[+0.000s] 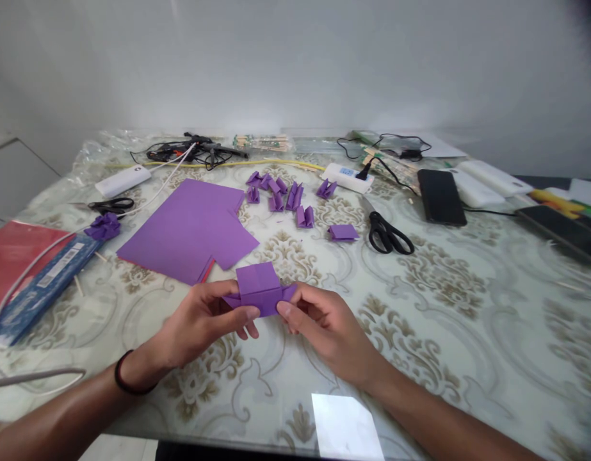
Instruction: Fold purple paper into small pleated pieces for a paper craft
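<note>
A partly folded purple paper piece (259, 288) is held just above the patterned table (468, 307), near its front edge. My left hand (203, 318) pinches its left end, thumb on top. My right hand (319, 320) pinches its right end, fingers curled under. A black band circles my left wrist. Farther back lie a stack of purple paper sheets (189, 230) and several small folded purple pieces (290, 198). One flatter folded piece (343, 232) rests beside black scissors (388, 235).
A second pair of scissors (110, 205), a purple paper flower (103, 226), a blue pack (40, 285) and a red sheet (11, 253) lie left. A power strip (348, 176), cables, a black phone (440, 196) and white power banks sit at the back.
</note>
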Demonstrator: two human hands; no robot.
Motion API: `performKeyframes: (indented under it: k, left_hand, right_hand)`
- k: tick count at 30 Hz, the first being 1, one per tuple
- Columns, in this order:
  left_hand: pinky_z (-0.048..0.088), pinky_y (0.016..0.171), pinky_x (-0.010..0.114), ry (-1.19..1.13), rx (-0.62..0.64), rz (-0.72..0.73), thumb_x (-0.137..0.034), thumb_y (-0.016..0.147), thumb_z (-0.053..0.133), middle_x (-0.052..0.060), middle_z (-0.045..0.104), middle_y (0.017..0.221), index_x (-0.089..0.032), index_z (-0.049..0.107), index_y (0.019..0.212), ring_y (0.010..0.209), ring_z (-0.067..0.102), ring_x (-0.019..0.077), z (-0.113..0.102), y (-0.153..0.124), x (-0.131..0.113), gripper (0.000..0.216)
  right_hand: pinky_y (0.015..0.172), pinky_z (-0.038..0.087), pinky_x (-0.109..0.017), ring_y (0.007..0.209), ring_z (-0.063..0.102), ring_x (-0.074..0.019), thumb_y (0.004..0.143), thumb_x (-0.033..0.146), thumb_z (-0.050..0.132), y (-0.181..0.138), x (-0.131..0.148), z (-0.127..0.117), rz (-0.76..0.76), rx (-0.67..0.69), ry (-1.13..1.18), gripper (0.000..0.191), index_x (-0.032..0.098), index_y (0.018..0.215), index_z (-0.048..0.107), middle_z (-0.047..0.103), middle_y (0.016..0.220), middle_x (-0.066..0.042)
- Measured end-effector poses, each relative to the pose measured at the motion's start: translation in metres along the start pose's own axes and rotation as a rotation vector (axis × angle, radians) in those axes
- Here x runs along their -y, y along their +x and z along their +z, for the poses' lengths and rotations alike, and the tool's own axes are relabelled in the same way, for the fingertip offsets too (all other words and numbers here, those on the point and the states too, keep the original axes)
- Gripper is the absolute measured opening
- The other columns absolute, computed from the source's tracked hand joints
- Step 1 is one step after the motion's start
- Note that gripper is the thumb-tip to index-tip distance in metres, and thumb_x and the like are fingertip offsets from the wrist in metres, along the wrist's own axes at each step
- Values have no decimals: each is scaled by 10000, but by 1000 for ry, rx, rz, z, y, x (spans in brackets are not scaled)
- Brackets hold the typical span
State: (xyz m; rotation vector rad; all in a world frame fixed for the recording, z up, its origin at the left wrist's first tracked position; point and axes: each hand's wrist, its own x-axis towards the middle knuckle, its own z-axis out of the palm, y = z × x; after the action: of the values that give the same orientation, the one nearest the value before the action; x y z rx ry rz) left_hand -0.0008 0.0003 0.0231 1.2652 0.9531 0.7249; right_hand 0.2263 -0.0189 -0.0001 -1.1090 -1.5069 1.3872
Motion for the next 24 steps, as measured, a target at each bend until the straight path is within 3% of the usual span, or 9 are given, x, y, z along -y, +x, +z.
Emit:
performKeyframes:
  k: [9, 14, 24]
  left_hand:
    - [594, 676, 251, 149, 91, -27, -438, 1019, 672, 81, 822, 714, -160, 866, 792, 650, 746, 171, -5, -2, 9, 409]
    - [586, 666, 251, 158, 92, -37, -440, 1014, 675, 76, 815, 686, -169, 870, 766, 632, 738, 172, -6, -2, 7, 415]
    - [588, 710, 281, 161, 95, -37, -462, 1041, 628, 85, 817, 687, -167, 860, 742, 659, 741, 191, -5, -2, 4, 480]
  right_hand:
    - [606, 381, -303, 634, 513, -158, 1021, 406, 628, 1, 0, -1, -2, 24, 30, 367, 225, 714, 539, 552, 671, 22]
    - [609, 375, -306, 642, 493, -162, 1030, 454, 598, 2, -3, 0, 43, 30, 16, 390, 229, 721, 521, 529, 671, 23]
    - [632, 403, -327, 638, 550, -177, 1059, 438, 525, 3, -1, -4, -23, 32, -33, 440, 214, 685, 583, 576, 659, -7]
